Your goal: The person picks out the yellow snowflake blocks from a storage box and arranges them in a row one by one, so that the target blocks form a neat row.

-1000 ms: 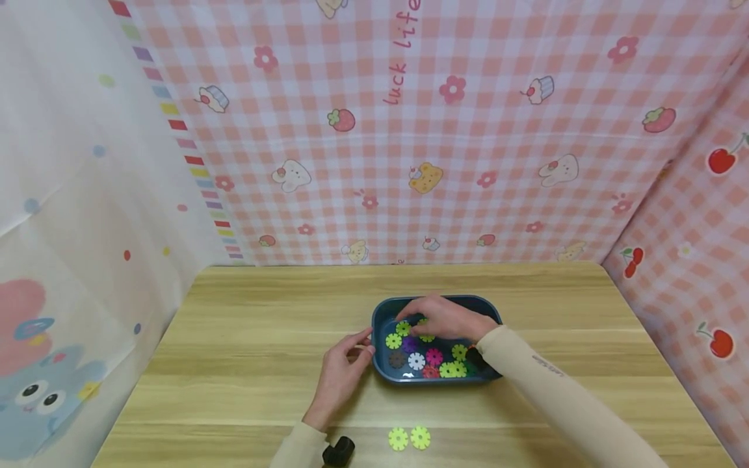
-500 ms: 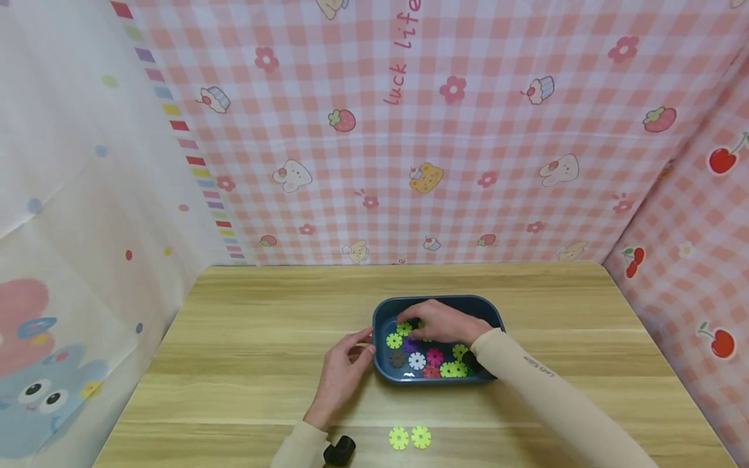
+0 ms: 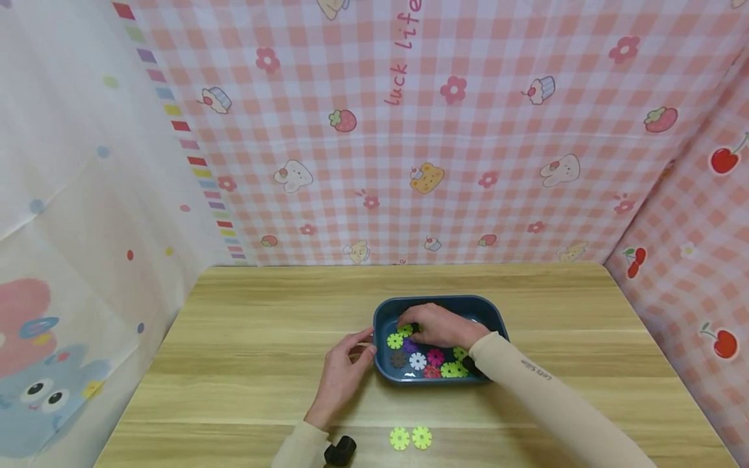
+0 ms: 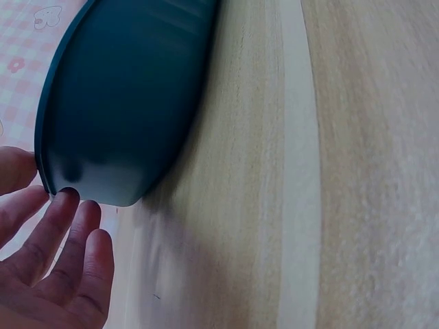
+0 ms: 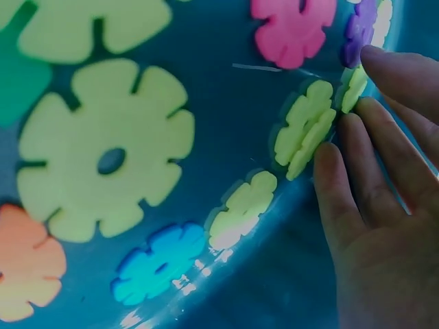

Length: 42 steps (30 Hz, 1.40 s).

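Note:
A dark blue plastic bin point(image 3: 433, 381) holds several notched, flower-shaped plastic discs. My left hand point(image 3: 341, 372) touches the bin's left end from outside; in the left wrist view its fingers point(image 4: 51, 236) lie against the outer wall. My right hand point(image 3: 441, 326) reaches down inside the bin. Its thumb and forefinger stand apart around a yellow-green disc point(image 3: 405, 330). The right wrist view puts the right fingertips beside a yellow-green disc point(image 5: 305, 130), with the thumb near a purple disc point(image 5: 359, 33). Part of the bin's contents is hidden under the right hand and forearm.
Two yellow-green discs point(image 3: 411, 438) lie side by side on the wooden table point(image 3: 246, 364), in front of the bin. Also in the bin are a white disc point(image 3: 417, 361), a grey disc point(image 3: 398, 359) and a blue disc point(image 5: 161, 264). Patterned cloth point(image 3: 374, 149) hangs behind the table.
My right hand has shifted slightly and its forefinger and thumb have come lower, nearer the discs at the left of the bin. The left hand stays at the bin's end.

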Each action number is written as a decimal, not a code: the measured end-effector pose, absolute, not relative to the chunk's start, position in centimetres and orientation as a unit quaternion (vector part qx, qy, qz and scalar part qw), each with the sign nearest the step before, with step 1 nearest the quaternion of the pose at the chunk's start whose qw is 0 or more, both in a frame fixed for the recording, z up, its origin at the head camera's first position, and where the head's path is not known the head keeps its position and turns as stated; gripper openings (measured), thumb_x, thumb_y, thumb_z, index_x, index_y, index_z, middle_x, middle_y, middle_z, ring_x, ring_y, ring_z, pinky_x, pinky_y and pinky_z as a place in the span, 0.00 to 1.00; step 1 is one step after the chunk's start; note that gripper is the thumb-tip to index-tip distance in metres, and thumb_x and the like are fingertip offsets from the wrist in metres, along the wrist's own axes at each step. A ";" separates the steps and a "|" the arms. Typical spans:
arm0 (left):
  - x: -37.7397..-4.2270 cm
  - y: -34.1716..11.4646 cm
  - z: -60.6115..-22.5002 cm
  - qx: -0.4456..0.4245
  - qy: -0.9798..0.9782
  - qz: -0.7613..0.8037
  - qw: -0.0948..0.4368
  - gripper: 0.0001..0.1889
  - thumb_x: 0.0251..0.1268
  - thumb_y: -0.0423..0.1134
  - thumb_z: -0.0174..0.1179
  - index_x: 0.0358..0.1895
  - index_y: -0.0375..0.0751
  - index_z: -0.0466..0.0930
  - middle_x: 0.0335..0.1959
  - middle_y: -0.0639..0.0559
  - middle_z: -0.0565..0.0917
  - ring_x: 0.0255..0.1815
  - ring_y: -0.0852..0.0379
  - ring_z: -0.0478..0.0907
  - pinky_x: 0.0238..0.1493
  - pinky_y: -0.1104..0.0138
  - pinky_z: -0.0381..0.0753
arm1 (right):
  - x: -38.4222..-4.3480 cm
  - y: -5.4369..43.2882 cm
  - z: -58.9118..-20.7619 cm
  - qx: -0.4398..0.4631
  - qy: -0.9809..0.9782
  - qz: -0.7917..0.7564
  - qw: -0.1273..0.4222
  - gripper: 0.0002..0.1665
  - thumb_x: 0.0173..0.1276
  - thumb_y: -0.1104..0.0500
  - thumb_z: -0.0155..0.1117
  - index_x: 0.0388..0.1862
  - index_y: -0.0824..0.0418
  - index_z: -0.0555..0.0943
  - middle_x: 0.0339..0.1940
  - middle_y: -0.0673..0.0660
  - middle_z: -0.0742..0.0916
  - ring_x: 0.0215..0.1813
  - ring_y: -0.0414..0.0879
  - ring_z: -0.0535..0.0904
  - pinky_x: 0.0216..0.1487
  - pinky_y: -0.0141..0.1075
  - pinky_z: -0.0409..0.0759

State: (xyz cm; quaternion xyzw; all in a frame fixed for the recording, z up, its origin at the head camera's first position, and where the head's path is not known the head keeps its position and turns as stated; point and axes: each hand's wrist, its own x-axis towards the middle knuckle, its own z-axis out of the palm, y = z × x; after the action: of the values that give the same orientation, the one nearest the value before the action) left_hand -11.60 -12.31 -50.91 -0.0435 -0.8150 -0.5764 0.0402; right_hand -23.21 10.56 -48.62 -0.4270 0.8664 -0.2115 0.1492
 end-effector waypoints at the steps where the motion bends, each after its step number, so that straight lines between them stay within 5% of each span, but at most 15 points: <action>1: -11.6 -12.3 -50.9 -0.044 -0.815 -0.577 0.040 0.19 0.75 0.34 0.62 0.66 0.35 0.81 0.54 0.41 0.85 0.51 0.47 0.85 0.56 0.59 0.87 | -23.2 10.6 -48.7 -0.429 0.866 -0.210 0.146 0.18 0.72 0.64 0.70 0.60 0.63 0.85 0.60 0.58 0.86 0.65 0.53 0.80 0.69 0.48 0.79; 13: -11.4 -12.3 -50.9 -0.042 -0.812 -0.581 0.039 0.20 0.75 0.34 0.61 0.67 0.36 0.80 0.58 0.41 0.85 0.54 0.46 0.85 0.58 0.58 0.87 | -22.9 10.3 -48.5 -0.433 0.873 -0.184 0.131 0.17 0.70 0.63 0.71 0.58 0.62 0.86 0.57 0.57 0.86 0.62 0.51 0.81 0.68 0.47 0.80; 23: -11.5 -12.1 -50.8 -0.038 -0.802 -0.596 0.023 0.21 0.76 0.33 0.59 0.69 0.36 0.77 0.69 0.37 0.77 0.67 0.41 0.78 0.66 0.57 0.80 | -22.7 10.3 -48.5 -0.420 0.881 -0.175 0.133 0.19 0.70 0.62 0.72 0.59 0.61 0.86 0.56 0.57 0.85 0.60 0.51 0.81 0.66 0.46 0.81; 42: -11.6 -12.1 -50.8 -0.046 -0.785 -0.617 0.002 0.22 0.79 0.32 0.56 0.71 0.31 0.73 0.69 0.35 0.77 0.65 0.41 0.80 0.64 0.61 0.81 | -22.4 11.2 -46.8 -0.401 0.884 -0.192 0.146 0.21 0.72 0.59 0.70 0.63 0.60 0.85 0.57 0.53 0.81 0.56 0.46 0.79 0.60 0.42 0.84</action>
State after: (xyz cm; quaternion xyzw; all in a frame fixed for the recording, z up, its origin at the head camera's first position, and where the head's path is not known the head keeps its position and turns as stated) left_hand -11.56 -12.05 -50.82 -0.0462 -0.7854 -0.6173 0.0024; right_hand -22.43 11.16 -46.80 -0.4008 0.8838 -0.1923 0.1461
